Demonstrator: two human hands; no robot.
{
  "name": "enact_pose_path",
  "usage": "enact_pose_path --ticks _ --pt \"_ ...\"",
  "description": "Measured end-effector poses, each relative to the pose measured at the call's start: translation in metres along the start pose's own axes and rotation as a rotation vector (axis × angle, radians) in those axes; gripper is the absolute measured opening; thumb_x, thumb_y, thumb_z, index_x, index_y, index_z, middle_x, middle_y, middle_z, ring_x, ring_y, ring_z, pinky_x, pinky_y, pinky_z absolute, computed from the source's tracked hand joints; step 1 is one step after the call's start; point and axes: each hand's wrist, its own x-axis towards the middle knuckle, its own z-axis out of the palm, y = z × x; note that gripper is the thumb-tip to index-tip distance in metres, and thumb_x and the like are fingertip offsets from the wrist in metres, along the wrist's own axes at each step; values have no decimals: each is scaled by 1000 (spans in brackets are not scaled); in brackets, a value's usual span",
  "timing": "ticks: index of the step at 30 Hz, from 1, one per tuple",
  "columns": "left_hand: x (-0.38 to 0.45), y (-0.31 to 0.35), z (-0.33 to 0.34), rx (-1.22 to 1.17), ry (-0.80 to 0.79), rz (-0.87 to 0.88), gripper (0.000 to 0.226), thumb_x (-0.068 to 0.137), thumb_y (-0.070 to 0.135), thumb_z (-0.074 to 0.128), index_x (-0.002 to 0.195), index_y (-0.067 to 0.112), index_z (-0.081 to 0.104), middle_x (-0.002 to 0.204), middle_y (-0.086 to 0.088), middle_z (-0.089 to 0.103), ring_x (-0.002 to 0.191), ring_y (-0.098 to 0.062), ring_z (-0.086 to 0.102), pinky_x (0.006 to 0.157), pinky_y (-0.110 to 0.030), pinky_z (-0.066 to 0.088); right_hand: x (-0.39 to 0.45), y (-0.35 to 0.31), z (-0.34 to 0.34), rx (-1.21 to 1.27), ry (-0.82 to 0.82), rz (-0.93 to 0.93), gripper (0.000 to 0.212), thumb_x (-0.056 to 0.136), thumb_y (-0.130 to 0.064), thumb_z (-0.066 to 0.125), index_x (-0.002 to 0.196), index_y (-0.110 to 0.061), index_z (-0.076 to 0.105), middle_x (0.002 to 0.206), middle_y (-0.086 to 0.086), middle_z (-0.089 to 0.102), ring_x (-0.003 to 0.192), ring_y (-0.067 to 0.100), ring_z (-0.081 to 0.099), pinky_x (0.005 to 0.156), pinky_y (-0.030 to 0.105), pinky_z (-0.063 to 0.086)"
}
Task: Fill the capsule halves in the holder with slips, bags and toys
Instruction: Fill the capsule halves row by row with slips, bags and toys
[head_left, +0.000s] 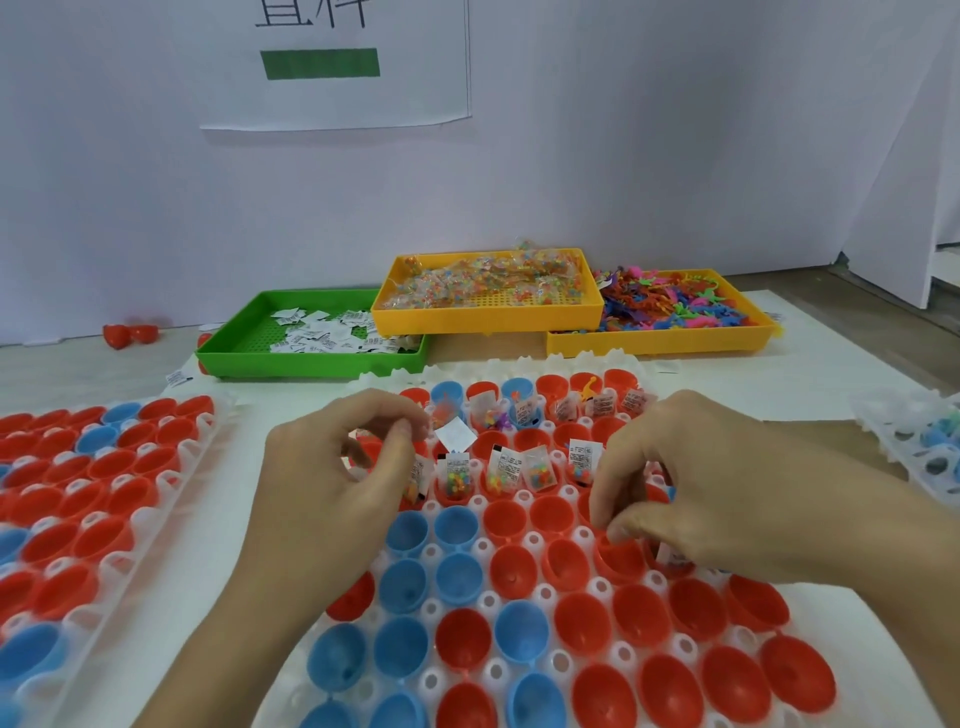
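Here the tabletop (810, 384), covered in white sheeting, carried a white holder (524, 670) of red and blue capsule halves (582, 623) at centre, with a second holder (78, 519) to the left and part of a third (914, 441) at the right edge. Behind them stood a green tray (228, 358) of printed slips (327, 332), a yellow tray (483, 318) of clear bags of beads (488, 283), and another yellow tray (660, 343) heaped with small coloured toys (675, 304). The far two rows of the central holder already held slips, bags and toys; the nearer rows stood open. The left hand (322, 483) hovered above the second row, its grip narrow, thumb and forefinger pinching a white slip (455, 434). The right hand (696, 483) hung over the third row, fingers curled downward to a red half; whether this grip held anything could not be told
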Motion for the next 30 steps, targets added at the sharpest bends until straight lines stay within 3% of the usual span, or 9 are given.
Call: enact_pose_path --ticks 3,7,10,14,17,23,30 --pt "1 -5 -1 93 11 0 26 87 8 60 85 30 73 82 15 71 88 -2 63 67 -8 44 0 7 3 -15 29 -31 21 83 -33 75 70 -48 68 78 -34 66 78 -7 65 62 17 54" --pt "0 -11 0 268 -57 39 18 91 16 59 98 27 72 100 18 65 102 -2 49 86 -15 40 -1 11 9 30 84 -33 7 79 -45 71 83 -49 70 78 -33 67 76 -8 65 61 15 53" --pt "2 -9 2 315 -90 38 16 95 28 56 99 27 71 107 18 59 109 -4 41 88 -14 33 -1 10 8 45 134 -44 12 76 -43 71 87 -47 72 78 -32 67 76 -7 66 62 15 53" --pt "25 1 4 442 -185 -58 16 91 39 61 94 30 75 104 13 55 105 -8 36 85 -25 29 3 4 -1 3 163 -47 6 81 -33 77 79 -38 77 79 -28 68 81 -5 62 70 5 43" --pt "45 12 10 587 -276 -67 17 90 40 67 94 29 78 102 8 61 106 -15 42 84 -29 35 5 2 -4 6 194 -36 5 81 -32 76 80 -37 78 79 -26 69 83 -4 63 74 8 44" --pt "61 24 30 641 -436 -176 9 83 25 76 90 20 79 96 -5 73 92 -23 66 84 -37 55 6 5 -4 41 222 -15 9 84 -30 75 80 -37 77 80 -26 69 83 -3 63 75 9 45" --pt "66 24 37 642 -537 -235 17 78 24 82 90 14 76 94 -6 71 82 -24 69 79 -42 59 8 12 -1 33 217 3 7 86 -34 73 81 -40 75 85 -29 67 85 -4 63 79 15 50"
